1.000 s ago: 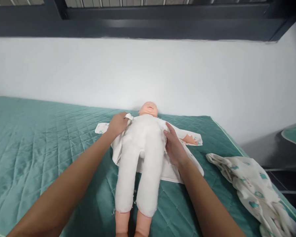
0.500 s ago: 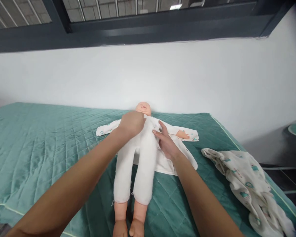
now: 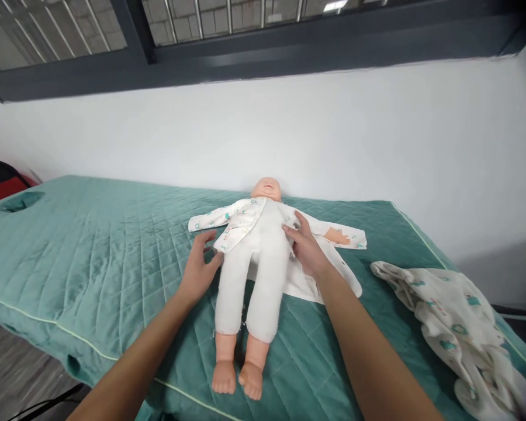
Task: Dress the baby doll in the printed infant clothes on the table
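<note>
Steadying the baby doll [image 3: 272,240], seemingly, the right hand [image 3: 305,248] lies spread against its side; the left hand [image 3: 199,269], loosely spread, sits beside the printed shirt [image 3: 241,224].

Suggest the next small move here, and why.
Perhaps the right hand should fold the open panel of the white printed cloth jacket over the white-bodied doll: that panel lies spread on the green quilted cover, while the opposite panel covers part of the torso.

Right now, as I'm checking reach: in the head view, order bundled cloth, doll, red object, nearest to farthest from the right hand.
1. Doll: beside the right hand, on its left.
2. Bundled cloth: on the right.
3. Red object: at the far left.
</note>
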The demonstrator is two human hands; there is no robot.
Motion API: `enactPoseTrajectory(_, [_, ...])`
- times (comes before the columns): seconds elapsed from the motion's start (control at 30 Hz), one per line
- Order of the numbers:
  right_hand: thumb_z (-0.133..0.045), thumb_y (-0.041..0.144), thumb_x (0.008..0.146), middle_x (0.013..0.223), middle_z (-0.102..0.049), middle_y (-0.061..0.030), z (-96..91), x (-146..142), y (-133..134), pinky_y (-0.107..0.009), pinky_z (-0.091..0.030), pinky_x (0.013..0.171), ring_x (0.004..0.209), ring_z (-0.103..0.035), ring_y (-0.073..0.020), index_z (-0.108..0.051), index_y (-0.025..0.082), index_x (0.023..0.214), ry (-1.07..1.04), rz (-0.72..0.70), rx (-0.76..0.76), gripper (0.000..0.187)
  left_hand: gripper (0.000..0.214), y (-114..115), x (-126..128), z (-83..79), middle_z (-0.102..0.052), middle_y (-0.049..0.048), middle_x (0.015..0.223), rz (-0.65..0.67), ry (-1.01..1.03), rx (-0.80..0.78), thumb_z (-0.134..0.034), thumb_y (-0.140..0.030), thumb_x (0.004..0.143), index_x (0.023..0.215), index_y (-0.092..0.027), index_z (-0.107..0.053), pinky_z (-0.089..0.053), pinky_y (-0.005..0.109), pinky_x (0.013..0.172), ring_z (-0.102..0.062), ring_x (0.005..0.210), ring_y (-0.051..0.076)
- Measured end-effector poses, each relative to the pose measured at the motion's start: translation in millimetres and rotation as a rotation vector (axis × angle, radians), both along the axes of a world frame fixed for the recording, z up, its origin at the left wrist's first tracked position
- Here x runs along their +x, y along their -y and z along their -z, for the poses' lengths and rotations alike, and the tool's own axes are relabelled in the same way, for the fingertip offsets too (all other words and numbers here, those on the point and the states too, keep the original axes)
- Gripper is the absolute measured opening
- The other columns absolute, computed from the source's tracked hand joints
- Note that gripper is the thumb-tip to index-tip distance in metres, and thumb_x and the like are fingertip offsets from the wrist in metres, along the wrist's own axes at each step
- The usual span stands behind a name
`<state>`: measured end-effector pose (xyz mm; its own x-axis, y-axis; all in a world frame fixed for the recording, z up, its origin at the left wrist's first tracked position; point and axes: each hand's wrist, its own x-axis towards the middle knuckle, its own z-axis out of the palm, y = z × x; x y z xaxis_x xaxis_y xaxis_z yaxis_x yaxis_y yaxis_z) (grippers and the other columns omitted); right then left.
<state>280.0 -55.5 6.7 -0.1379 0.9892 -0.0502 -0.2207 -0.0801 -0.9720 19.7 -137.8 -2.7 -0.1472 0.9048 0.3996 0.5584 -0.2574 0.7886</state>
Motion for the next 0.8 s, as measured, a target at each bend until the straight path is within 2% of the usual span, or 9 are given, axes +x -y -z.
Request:
enactPoseTrajectory(0.1, [-0.070, 0.050, 0.080, 0.131, -0.063, -0.0035, 1.2, 0, -1, -0.033, -0.053, 0.102, 0.115, -0.066, -0.0208, -0.022, 0.035, 0.157, 0.080, 0.007, 0.020, 0.092, 0.051, 1, -5, 14.1, -0.056, 0.0081, 0.140, 0.033, 0.107, -0.106, -0.062, -0.023, 0.083, 0.131, -0.032, -0.050, -0.046, 0.046, 0.106, -0.053, 0.129, 0.030])
enactPoseTrajectory(0.2, [-0.066, 0.056, 0.082, 0.124, -0.066, -0.0041, 2.6, 2, -1, -0.040, -0.052, 0.102, 0.113, -0.065, -0.0237, -0.029, 0.032, 0.156, 0.227, 0.029, 0.064, 0.086, 0.031, -2, 6, 8.6, -0.064, 0.0081, 0.125, 0.000, 0.140, -0.055, -0.059, -0.028, 0.087, 0.119, -0.028, -0.059, -0.048, 0.046, 0.098, -0.059, 0.116, 0.030])
enactPoseTrajectory(0.27, [-0.065, 0.059, 0.082, 0.126, -0.064, -0.0048, 3.5, 3, -1, -0.043, -0.051, 0.104, 0.114, -0.064, -0.0250, -0.034, 0.030, 0.154, 0.307, 0.048, 0.093, 0.084, 0.019, -1, 14, -0.2, -0.068, 0.0087, 0.109, -0.034, 0.077, 0.009, -0.053, -0.032, 0.092, 0.106, -0.024, -0.063, -0.049, 0.044, 0.089, -0.062, 0.102, 0.028])
enactPoseTrajectory(0.33, [-0.063, 0.060, 0.083, 0.132, -0.062, -0.0053, 4.7, 4, 0, -0.044, -0.050, 0.105, 0.115, -0.063, -0.0252, -0.036, 0.030, 0.154, 0.353, 0.063, 0.119, 0.082, 0.018, 5, 19, -8.5, -0.068, 0.0093, 0.096, -0.036, -0.101, 0.095, -0.049, -0.032, 0.095, 0.098, -0.022, -0.063, -0.048, 0.043, 0.083, -0.061, 0.092, 0.026])
enactPoseTrajectory(0.4, [-0.062, 0.061, 0.084, 0.135, -0.061, -0.0058, 6.2, 5, 0, -0.044, -0.048, 0.106, 0.117, -0.062, -0.0251, -0.038, 0.030, 0.153, 0.369, 0.069, 0.141, 0.080, 0.018, 14, 20, -14.2, -0.067, 0.0096, 0.091, 0.013, -0.378, 0.186, -0.046, -0.027, 0.096, 0.095, -0.021, -0.063, -0.047, 0.041, 0.079, -0.061, 0.088, 0.025])
enactPoseTrajectory(0.5, [-0.061, 0.058, 0.085, 0.135, -0.062, -0.0064, 9.0, 5, -3, -0.044, -0.045, 0.108, 0.120, -0.060, -0.0257, -0.046, 0.029, 0.150, 0.383, 0.080, 0.176, 0.072, 0.016, 26, 15, -18.8, -0.068, 0.0082, 0.092, 0.091, -0.762, 0.315, -0.047, -0.019, 0.095, 0.095, -0.021, -0.063, -0.044, 0.039, 0.075, -0.060, 0.085, 0.023])
enactPoseTrajectory(0.57, [-0.061, 0.055, 0.086, 0.134, -0.064, -0.0059, 10.7, 4, -6, -0.044, -0.043, 0.110, 0.122, -0.058, -0.0259, -0.053, 0.028, 0.145, 0.396, 0.090, 0.212, 0.065, 0.014, 27, 14, -21.2, -0.068, 0.0086, 0.097, 0.088, -0.862, 0.385, -0.050, -0.019, 0.094, 0.101, -0.020, -0.062, -0.045, 0.038, 0.075, -0.060, 0.087, 0.023])
enactPoseTrajectory(0.67, [-0.059, 0.053, 0.088, 0.135, -0.065, -0.0049, 12.0, 3, -7, -0.042, -0.042, 0.110, 0.121, -0.058, -0.0251, -0.058, 0.028, 0.141, 0.448, 0.119, 0.276, 0.058, 0.021, 20, 18, -25.5, -0.067, 0.0096, 0.105, 0.095, -0.862, 0.419, -0.053, -0.022, 0.095, 0.114, -0.020, -0.060, -0.048, 0.039, 0.078, -0.060, 0.094, 0.024])
enactPoseTrajectory(0.8, [-0.053, 0.053, 0.093, 0.111, -0.074, -0.0053, 9.6, 6, -2, -0.042, -0.049, 0.095, 0.097, -0.066, -0.0244, -0.062, 0.027, 0.137, 0.687, 0.198, 0.359, 0.052, 0.010, 16, 30, -30.6, -0.065, 0.0057, 0.095, 0.169, -0.706, 0.450, -0.050, -0.020, 0.097, 0.103, -0.020, -0.059, -0.049, 0.033, 0.075, -0.060, 0.088, 0.019])
